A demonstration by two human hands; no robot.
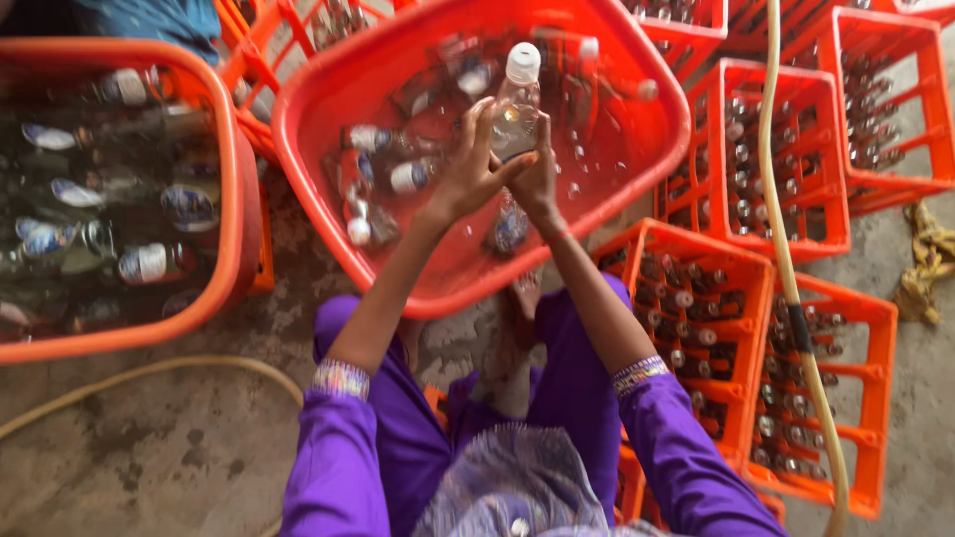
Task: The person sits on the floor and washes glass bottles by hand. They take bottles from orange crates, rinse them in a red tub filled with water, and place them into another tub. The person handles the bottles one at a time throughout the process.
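Both my hands meet around a clear glass bottle (516, 104) with a white cap, held upright over a red plastic basin (637, 149). My left hand (470, 171) wraps the bottle's lower body from the left. From the right, my right hand (538, 175) presses against the same bottle. The basin holds water and several more bottles with white caps and blue labels (388, 177) lying on their sides. My sleeves are purple.
A second red tub (234, 189) at the left holds water and several lying bottles. Orange crates (741, 169) filled with upright bottles stand at the right and behind. A pale hose (791, 268) runs across the crates. A yellowish rag (925, 259) lies on the concrete floor.
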